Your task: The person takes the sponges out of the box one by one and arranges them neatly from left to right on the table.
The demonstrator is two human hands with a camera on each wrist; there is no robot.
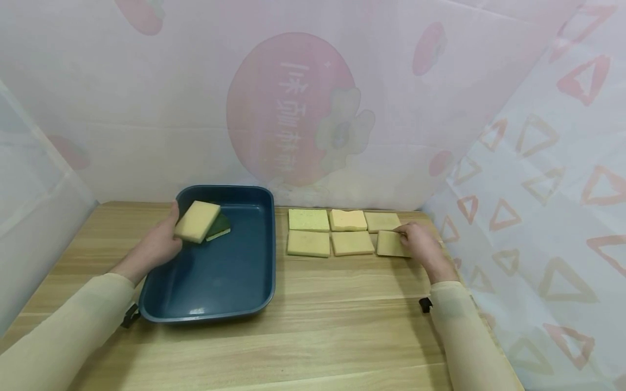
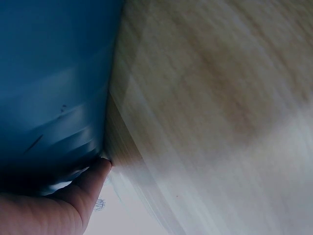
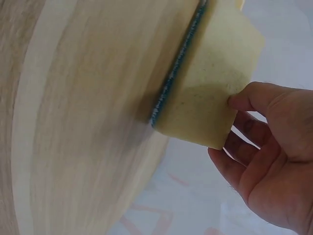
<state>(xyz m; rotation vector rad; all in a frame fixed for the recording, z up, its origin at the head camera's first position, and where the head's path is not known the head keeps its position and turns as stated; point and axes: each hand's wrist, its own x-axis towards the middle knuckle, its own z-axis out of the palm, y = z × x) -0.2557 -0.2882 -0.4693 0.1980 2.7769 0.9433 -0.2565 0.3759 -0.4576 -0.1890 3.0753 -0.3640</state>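
At centre left I saw my left hand (image 1: 157, 245) gripping one sponge (image 1: 197, 221) over the blue tray (image 1: 254, 293), a second sponge (image 1: 220, 228) lying inside. Right of centre, six sponges lay in two rows; my right hand (image 1: 421, 247) pinched the nearest-right one (image 1: 389, 244). Only the right wrist view showed its dark scouring layer (image 3: 177, 66).

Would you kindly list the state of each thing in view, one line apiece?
Tray: on the table, holding a green-backed sponge.
Yellow sponge: held over the tray by the left hand.
Corner sponge: pinched by the right hand.
Five other sponges: lying flat, in rows.
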